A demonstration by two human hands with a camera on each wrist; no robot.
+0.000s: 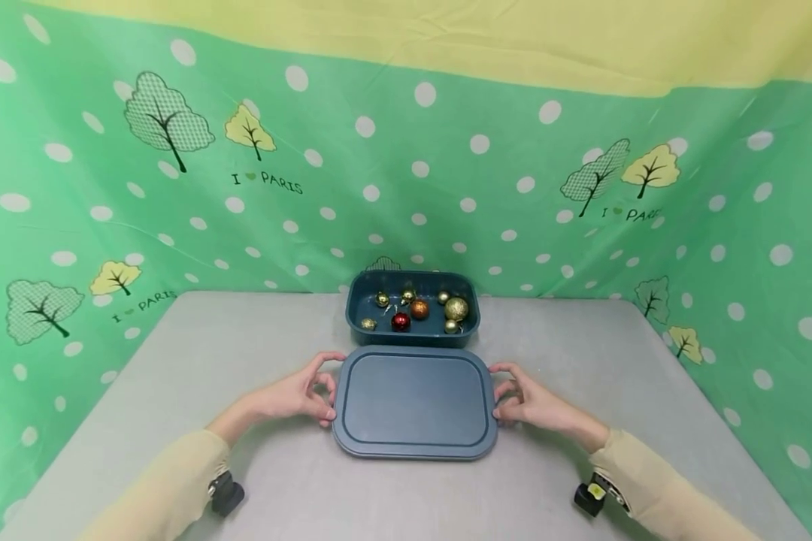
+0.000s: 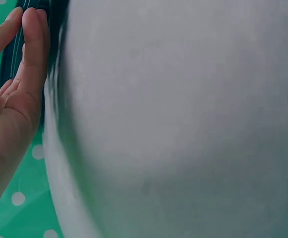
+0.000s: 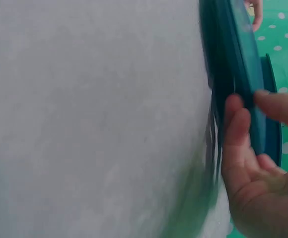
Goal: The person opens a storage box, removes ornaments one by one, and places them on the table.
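A blue-grey rectangular lid (image 1: 416, 402) with rounded corners lies flat side up between the two hands in the head view. My left hand (image 1: 311, 391) grips its left edge, thumb nearer the body and fingers curled at the side. On the opposite edge my right hand (image 1: 524, 394) pinches the lid in the same way. The right wrist view shows the lid's rim (image 3: 246, 64) between thumb and fingers. Just behind the lid stands a dark blue box (image 1: 413, 340), uncovered, with several small ball ornaments in it, among them a red ball (image 1: 401, 321) and an orange ball (image 1: 419, 309).
The grey tabletop (image 1: 271, 481) reaches back to a green polka-dot cloth (image 1: 392, 165) hanging behind and at both sides. A larger gold glitter ball (image 1: 456, 309) lies at the right inside the box. Dark devices (image 1: 226, 494) are strapped to both wrists.
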